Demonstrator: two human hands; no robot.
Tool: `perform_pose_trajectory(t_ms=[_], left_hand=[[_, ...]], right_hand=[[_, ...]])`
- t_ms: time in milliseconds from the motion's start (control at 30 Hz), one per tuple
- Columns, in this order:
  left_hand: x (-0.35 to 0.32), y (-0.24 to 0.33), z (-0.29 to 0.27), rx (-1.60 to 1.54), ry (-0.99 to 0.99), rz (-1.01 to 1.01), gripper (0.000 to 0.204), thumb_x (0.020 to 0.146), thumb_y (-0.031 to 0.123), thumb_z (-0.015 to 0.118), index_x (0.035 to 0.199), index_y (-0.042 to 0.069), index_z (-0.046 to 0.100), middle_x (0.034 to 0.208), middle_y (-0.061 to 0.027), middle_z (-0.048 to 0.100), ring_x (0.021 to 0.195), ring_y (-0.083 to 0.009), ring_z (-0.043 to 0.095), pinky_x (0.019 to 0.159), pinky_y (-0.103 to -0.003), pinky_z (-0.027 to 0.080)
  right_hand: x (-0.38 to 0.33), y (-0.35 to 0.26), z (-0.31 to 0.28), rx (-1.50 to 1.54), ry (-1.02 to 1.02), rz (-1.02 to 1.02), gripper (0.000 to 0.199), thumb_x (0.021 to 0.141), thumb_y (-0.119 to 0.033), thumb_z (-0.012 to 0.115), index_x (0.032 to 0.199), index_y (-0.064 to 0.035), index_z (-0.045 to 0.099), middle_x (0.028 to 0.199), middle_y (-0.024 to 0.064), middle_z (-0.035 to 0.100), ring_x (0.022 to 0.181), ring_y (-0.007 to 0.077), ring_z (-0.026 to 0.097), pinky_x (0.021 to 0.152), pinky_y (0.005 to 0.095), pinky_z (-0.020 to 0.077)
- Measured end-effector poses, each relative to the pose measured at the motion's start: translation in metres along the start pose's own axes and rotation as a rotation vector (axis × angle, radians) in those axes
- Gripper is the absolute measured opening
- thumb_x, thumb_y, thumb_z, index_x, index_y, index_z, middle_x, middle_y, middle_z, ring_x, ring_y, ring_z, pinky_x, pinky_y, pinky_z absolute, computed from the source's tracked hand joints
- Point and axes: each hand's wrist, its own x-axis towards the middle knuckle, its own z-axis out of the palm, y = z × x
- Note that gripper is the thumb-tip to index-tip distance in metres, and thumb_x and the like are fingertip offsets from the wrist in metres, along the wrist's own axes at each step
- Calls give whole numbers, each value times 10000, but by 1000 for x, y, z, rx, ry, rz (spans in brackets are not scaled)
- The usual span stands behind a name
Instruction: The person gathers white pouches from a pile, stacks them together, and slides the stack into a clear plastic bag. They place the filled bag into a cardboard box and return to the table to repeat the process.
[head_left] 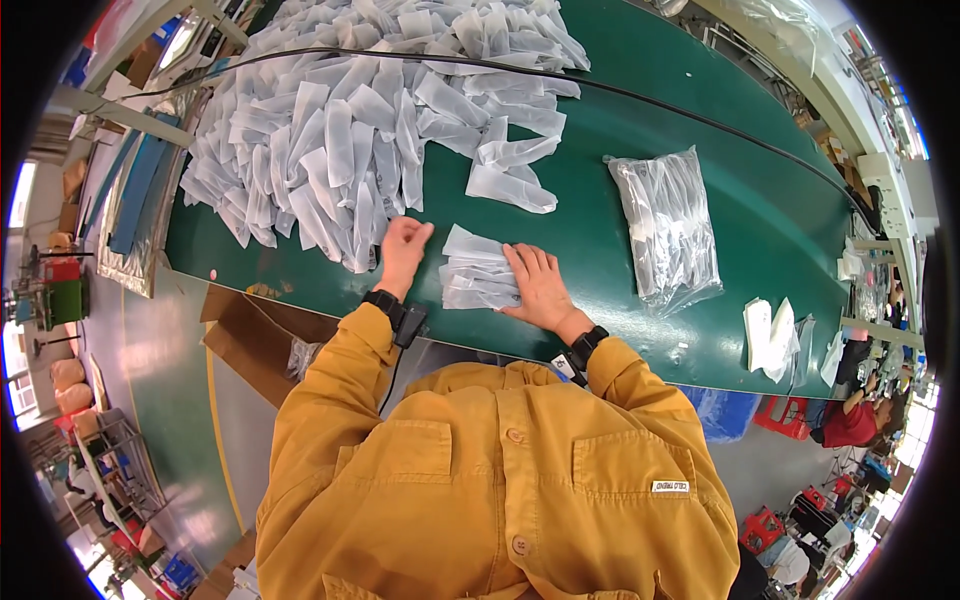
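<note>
My right hand [543, 290] rests over the right end of a small row of frosted plastic packets [474, 281] on the green table. Its fingers lie along the far side and its thumb along the near side, steadying the row. To the left, my left hand [403, 247] is curled, with fingertips drawn together, between that row and a big heap of similar packets [335, 135]. Whether anything small is in those fingers cannot be made out. A few loose packets [511, 187] lie just beyond the row.
A filled clear bag of packets [667, 232] lies to the right on the green table [580, 240]. White pieces [768, 338] sit near its right edge. A black cable [700, 118] crosses above the heap. An open cardboard box [250, 340] stands below the left edge.
</note>
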Motion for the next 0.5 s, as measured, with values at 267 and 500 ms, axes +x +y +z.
perform_pose_trajectory(t_ms=[267,500], left_hand=[[-43,35,49,437,-55,597,420,903,147,563,1308,61,496,1311,-166,475,1212,-314,460,1026,-372,359],[-37,6,64,300,-215,528,377,965,97,390,1320,50,507,1377,-168,448,1264,-331,441,1057,-372,346]], right_hand=[[-1,5,2,7,21,3,1040,599,-407,828,1409,-18,304,1320,197,398,1238,366,385,1026,467,316],[4,5,9,27,97,-126,984,624,-348,814,1418,-45,320,1328,243,387,1225,419,387,1017,495,329]])
